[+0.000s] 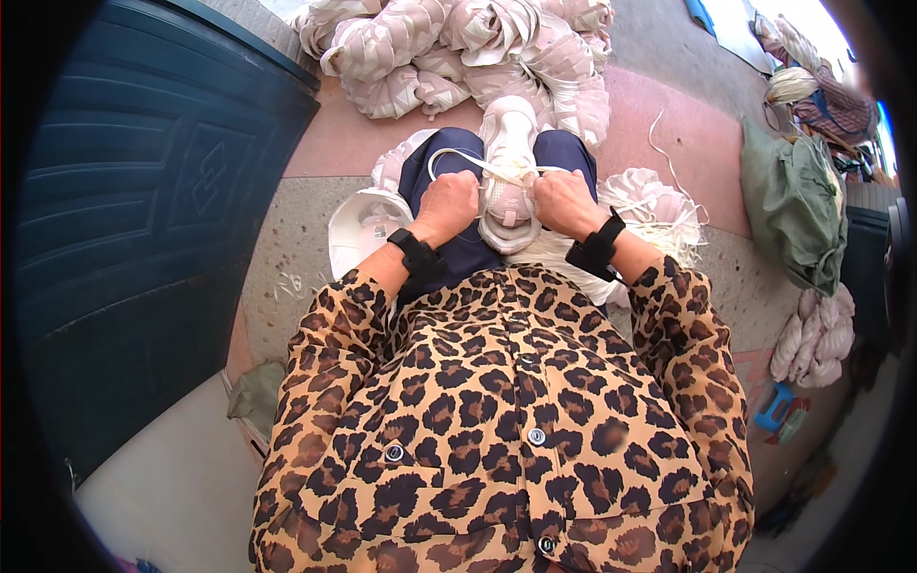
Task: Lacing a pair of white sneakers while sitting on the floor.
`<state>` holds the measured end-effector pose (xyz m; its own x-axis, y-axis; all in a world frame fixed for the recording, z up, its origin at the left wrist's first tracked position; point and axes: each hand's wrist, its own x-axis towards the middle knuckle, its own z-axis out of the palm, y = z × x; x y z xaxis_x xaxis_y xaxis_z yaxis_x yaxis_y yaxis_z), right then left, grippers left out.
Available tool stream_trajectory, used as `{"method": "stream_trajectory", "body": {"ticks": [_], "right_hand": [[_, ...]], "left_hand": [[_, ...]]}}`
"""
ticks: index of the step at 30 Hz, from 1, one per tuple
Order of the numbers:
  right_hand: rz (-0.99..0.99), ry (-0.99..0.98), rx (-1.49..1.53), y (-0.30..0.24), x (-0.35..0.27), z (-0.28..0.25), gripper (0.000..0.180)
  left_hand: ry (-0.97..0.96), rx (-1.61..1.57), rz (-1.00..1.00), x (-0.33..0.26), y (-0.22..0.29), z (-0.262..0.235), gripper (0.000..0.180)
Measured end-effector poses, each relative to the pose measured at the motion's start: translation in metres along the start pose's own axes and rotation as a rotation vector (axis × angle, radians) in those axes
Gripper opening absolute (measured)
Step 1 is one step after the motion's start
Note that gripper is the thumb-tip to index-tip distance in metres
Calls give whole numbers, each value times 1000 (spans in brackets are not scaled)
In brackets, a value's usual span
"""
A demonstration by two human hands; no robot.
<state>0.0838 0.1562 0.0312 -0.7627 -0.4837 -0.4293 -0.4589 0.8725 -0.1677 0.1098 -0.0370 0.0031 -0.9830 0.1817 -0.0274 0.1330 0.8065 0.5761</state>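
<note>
Between my knees sits a pale pink and white sneaker (508, 158), its toe pointing toward me. A cream shoelace (449, 153) crosses over it and loops out to the left. On the shoe's left side my left hand (449, 205) is closed in a fist on the lace. Across from it, my right hand (565, 202) is closed on the lace too, beside the shoe's right side. The lace is drawn across between the two hands. Black bands circle both wrists.
Bundles of pinkish-white shoe pieces (458, 48) are piled ahead. A white container (339, 234) stands by my left leg. Loose cream laces (669, 224) lie at my right. A dark blue panelled door (153, 181) is at left, a green sack (793, 205) at right.
</note>
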Motion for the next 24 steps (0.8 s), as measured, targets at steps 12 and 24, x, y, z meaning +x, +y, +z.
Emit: {"method": "stream_trajectory", "body": {"ticks": [12, 24], "right_hand": [[-79, 263, -9, 16, -10, 24, 12], [-191, 449, -391, -4, -7, 25, 10]], "left_hand": [[10, 76, -90, -5, 21, -2, 26], [39, 278, 115, -6, 30, 1, 11]]}}
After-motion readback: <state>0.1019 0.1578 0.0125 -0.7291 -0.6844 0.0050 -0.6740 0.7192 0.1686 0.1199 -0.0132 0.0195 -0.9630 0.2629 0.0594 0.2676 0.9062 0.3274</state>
